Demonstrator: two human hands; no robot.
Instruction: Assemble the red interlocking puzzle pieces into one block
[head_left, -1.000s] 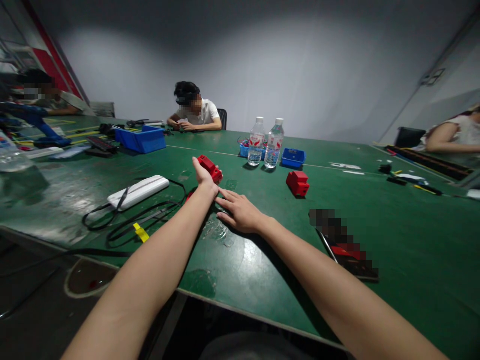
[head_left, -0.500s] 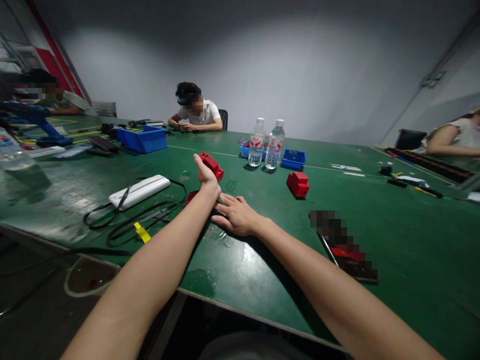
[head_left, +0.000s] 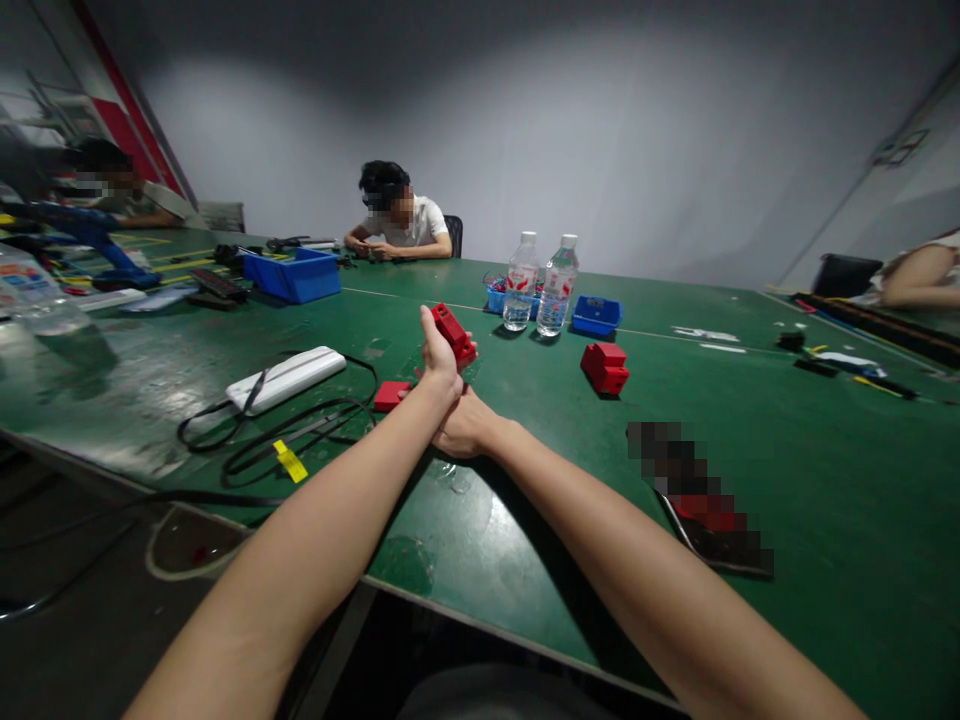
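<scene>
My left hand point(head_left: 441, 358) holds a red block point(head_left: 454, 334) with small holes, raised above the green table point(head_left: 510, 560). My right hand point(head_left: 463, 422) is low at the left wrist, passing beneath it; its fingers are mostly hidden behind the left forearm. A flat red piece point(head_left: 391, 396) lies on the table just left of the hands, partly covered by the left forearm. Farther right, a second red block point(head_left: 605, 369) rests on the table.
A white power bank point(head_left: 286, 380) with black cables lies left. Two water bottles point(head_left: 556, 290) stand ahead, beside a small blue tray point(head_left: 596, 316). A larger blue bin point(head_left: 292, 276) is back left; a phone point(head_left: 697, 500) lies right. People sit around the table.
My right hand has moved left, under the left wrist, and its fingers have gone out of sight. The flat red piece shows more. The view has shifted slightly.
</scene>
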